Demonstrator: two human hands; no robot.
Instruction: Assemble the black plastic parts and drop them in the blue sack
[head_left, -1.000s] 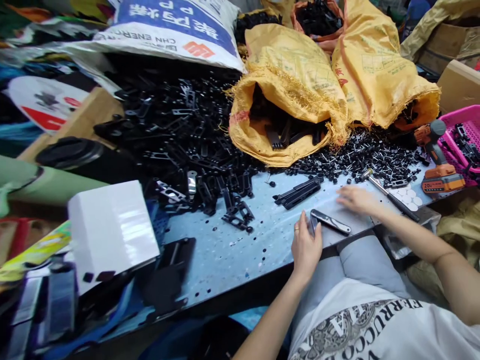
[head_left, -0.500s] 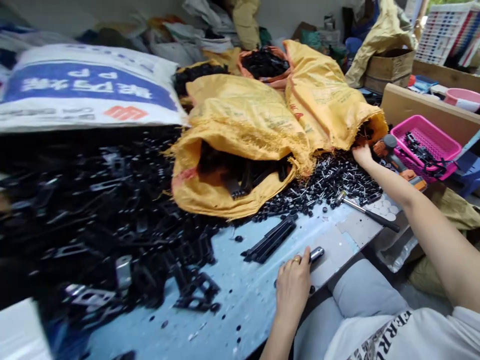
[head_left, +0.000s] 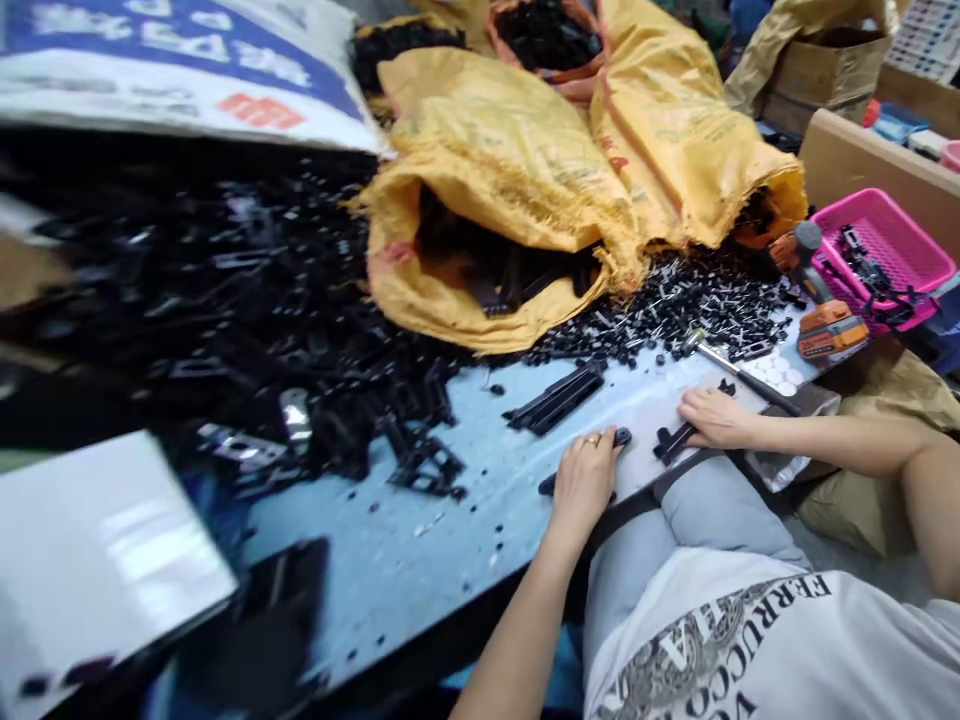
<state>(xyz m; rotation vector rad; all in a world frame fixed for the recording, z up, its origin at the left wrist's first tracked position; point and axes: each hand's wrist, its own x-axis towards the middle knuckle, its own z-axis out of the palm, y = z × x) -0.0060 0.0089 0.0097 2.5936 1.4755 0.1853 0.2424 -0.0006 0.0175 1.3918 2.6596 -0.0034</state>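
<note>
My left hand point(head_left: 583, 480) is closed over a long black part point(head_left: 621, 437) near the table's front edge; the part's rounded ends stick out on both sides of the fingers. To its right, my right hand point(head_left: 716, 418) has its fingers curled over a black bar-shaped piece point(head_left: 673, 441) with a wider end, low on the table. Behind my left hand lie several long black strips point(head_left: 555, 397) side by side. A hammer point(head_left: 742, 372) with a black grip rests just beyond my right hand.
Yellow woven sacks point(head_left: 480, 330) of black parts stand at the back. Small metal-pinned pieces point(head_left: 675, 300) are heaped before them. An orange cordless drill point(head_left: 829, 330) and a pink basket point(head_left: 885, 230) sit at right. Black parts point(head_left: 225, 330) pile up at left, near a white box point(head_left: 105, 560).
My right hand has come back from the small-parts heap by the sack and now lies on a black piece near my left hand. The view has tilted down; my left hand stays on its part.
</note>
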